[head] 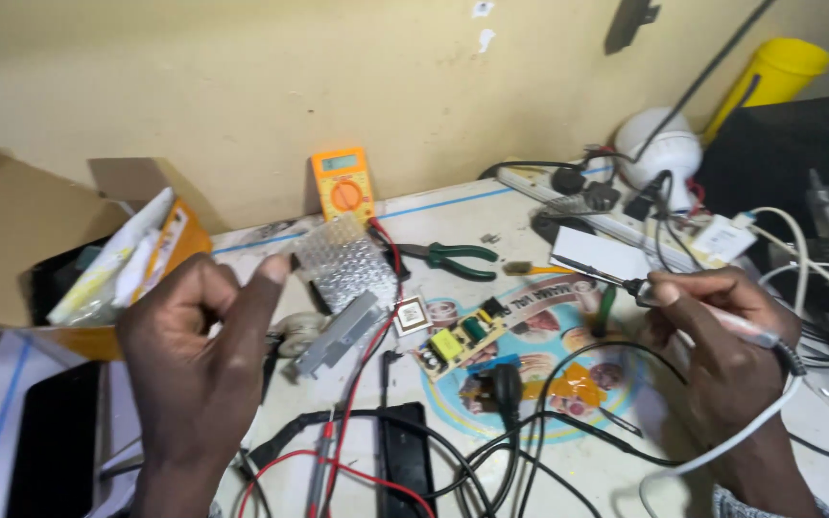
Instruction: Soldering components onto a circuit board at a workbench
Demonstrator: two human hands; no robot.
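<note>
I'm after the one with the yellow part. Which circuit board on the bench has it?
The green circuit board mid-bench; the small square board beside it has none.

small electronics repair bench, informal workshop. evidence: orange multimeter propped against bare yellowish wall, red and black test leads trailing over worktop, green-handled pliers, loose circuit board with yellow transformer, perforated metal plate, soldering iron on white cord, power strip loaded with plugs, cardboard box of packets. cluttered white table, cables everywhere.
</note>
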